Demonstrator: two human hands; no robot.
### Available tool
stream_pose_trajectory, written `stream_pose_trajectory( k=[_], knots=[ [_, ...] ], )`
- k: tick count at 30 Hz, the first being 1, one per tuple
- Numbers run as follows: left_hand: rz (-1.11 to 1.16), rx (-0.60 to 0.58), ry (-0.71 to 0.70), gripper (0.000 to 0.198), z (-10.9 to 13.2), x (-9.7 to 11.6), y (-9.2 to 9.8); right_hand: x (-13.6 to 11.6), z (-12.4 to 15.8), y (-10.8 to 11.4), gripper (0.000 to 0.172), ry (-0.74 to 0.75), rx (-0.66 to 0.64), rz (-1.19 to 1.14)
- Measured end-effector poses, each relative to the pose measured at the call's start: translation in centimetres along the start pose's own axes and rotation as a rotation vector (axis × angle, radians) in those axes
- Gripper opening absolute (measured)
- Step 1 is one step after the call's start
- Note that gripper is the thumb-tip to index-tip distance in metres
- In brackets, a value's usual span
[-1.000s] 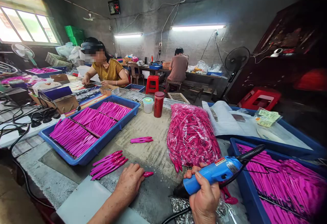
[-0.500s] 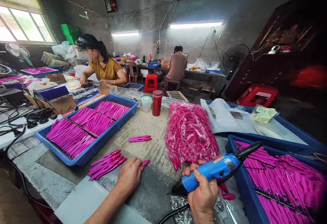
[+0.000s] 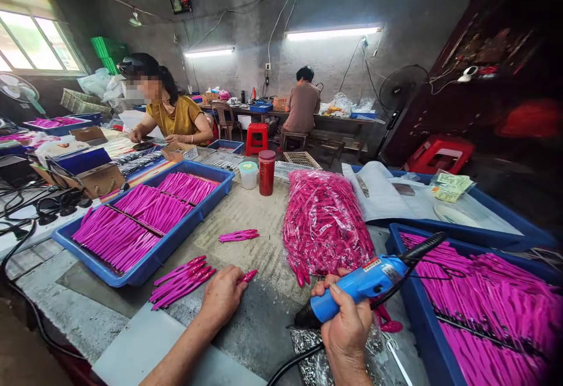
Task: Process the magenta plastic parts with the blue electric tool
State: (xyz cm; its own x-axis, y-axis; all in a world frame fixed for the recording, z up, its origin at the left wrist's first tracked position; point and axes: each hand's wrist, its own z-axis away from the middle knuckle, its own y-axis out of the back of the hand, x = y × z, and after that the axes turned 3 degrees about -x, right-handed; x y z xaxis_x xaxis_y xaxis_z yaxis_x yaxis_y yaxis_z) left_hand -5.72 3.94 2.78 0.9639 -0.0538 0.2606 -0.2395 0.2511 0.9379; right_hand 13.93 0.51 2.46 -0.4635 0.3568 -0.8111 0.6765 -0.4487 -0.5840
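Observation:
My right hand (image 3: 347,324) is wrapped round a blue electric screwdriver (image 3: 361,286), its black nose tilted down to the left. That nose is over a clear bag of small metal parts (image 3: 307,345), which look like screws. On the bench, my left hand (image 3: 222,297) is closed over a slim pink piece (image 3: 250,276); only its glossy darker tip shows past the fingers. Left of this hand lies a fanned pile of similar pink pieces (image 3: 181,280). A few more pink pieces (image 3: 238,235) lie farther back. Tiny rings are scattered between my hands.
Blue trays of pink strips stand at left (image 3: 200,213) and right (image 3: 407,315). A plastic bag of darker pink parts (image 3: 328,222) sits behind the screwdriver. Beyond are a red jar (image 3: 266,173) and a lidded tub (image 3: 248,176). One co-worker (image 3: 180,116) sits across the bench, another (image 3: 303,104) farther back.
The whole view has shifted slightly. Both hands keep nearly the same pose, the left on the pink piece and the right round the electric screwdriver.

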Motion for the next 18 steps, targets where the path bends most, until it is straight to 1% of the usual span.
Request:
stream_pose_trajectory(
  k=[4, 9, 14, 18],
  knots=[
    [0.010, 0.027, 0.001, 0.010, -0.1, -0.1, -0.3, -0.1, 0.0, -0.1, 0.038, 0.003, 0.003, -0.002],
    [0.034, 0.015, 0.049, 0.010, -0.2, -0.1, -0.4, -0.3, 0.0, -0.3, 0.038, 0.001, 0.005, 0.003],
    [0.020, 0.045, 0.019, 0.015, -0.2, -0.2, -0.8, -0.4, 0.4, -0.5, 0.039, 0.020, -0.023, 0.019],
    [-0.002, 0.064, 0.001, 0.017, -0.1, -0.2, -1.3, -0.5, 0.8, -1.1, 0.039, 0.061, -0.079, 0.062]
  ],
)
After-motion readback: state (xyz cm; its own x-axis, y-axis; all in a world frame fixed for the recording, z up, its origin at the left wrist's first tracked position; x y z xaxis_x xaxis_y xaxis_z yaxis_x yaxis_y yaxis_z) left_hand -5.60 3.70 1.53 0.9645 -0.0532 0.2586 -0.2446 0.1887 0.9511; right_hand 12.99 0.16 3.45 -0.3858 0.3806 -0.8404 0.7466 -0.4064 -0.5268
